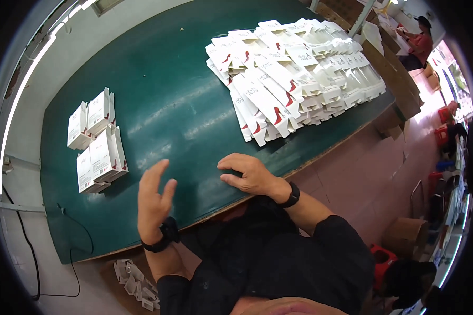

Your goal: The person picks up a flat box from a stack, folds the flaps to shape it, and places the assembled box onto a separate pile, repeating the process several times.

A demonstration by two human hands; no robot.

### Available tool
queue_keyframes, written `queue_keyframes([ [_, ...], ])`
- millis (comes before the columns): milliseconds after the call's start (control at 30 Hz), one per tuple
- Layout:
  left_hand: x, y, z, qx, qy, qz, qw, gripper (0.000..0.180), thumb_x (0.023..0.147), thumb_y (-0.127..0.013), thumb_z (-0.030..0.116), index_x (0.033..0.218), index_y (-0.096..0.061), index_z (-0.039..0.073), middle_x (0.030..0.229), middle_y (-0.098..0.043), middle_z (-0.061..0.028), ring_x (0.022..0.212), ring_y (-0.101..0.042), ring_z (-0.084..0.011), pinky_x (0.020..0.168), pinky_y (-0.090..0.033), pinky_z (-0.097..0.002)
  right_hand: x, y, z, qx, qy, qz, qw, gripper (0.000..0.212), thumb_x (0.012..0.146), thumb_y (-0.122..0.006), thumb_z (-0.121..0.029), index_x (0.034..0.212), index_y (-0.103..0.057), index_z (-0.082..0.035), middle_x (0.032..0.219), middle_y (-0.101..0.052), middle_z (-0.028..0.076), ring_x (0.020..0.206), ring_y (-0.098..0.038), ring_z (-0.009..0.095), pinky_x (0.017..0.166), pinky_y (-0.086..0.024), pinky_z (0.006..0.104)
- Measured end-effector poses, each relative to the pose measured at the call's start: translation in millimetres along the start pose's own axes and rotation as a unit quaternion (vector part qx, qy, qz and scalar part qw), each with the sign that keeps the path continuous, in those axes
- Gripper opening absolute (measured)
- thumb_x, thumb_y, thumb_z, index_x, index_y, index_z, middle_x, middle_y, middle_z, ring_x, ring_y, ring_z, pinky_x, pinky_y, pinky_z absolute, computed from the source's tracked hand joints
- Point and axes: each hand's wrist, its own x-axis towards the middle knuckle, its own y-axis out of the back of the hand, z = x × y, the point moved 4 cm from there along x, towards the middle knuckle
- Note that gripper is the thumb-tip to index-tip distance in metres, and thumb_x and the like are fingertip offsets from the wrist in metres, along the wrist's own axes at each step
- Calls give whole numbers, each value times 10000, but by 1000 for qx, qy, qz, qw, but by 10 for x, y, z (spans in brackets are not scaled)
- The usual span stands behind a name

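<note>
Both hands hover over the near part of the green table (168,73), apart from each other and holding nothing. My left hand (155,197) has its fingers raised and its thumb spread, nearest to the stacks of folded white boxes (102,157) on the left. With fingers bent and a gap to the thumb, my right hand (249,173) is just below a big pile of flat white cartons (289,79). Red high-heel shoe pictures mark these cartons. Neither hand touches boxes or cartons.
Under the table at lower left, a brown container (115,278) holds white pieces. A black cable (84,231) hangs over the left edge. Cardboard (389,73) stands past the right edge. A person in red (420,47) is at the far right, with red stools (441,134) along that side.
</note>
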Motion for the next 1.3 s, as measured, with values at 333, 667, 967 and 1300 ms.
queue_keyframes([
  [333, -639, -799, -140, -52, 38, 36, 997, 431, 942, -736, 161, 1352, -655, 55, 1366, -682, -129, 1358, -591, -335, 1208, -370, -483, 331, 1963, -156, -360, 22, 251, 898, 322, 885, -734, -37, 1206, -719, -21, 1212, -730, 165, 1114, -688, 345, 996, -540, 397],
  [667, -669, -876, -165, -19, 29, 75, 997, 418, 912, -769, 193, 1303, -685, 73, 1329, -706, -103, 1333, -614, -316, 1218, -356, -524, 324, 2244, 499, -426, -52, 149, 891, 414, 886, -579, -18, 1289, -674, -19, 1303, -689, 188, 1264, -607, 369, 1119, -470, 438],
  [967, -676, -870, -188, -23, 31, 86, 996, 420, 906, -775, 190, 1299, -691, 66, 1307, -713, -117, 1309, -629, -317, 1211, -366, -525, 419, 2172, 476, -429, -40, 144, 891, 305, 916, -604, -39, 1204, -703, -44, 1214, -717, 193, 1174, -658, 369, 1016, -525, 455],
  [1300, -684, -827, -212, -70, 41, 85, 993, 404, 919, -768, 176, 1294, -695, 45, 1302, -716, -123, 1279, -641, -300, 1201, -383, -494, 233, 2388, 82, -418, 4, 361, 834, 189, 1035, -630, -94, 1179, -729, -21, 1119, -769, 148, 1009, -737, 275, 907, -562, 344],
])
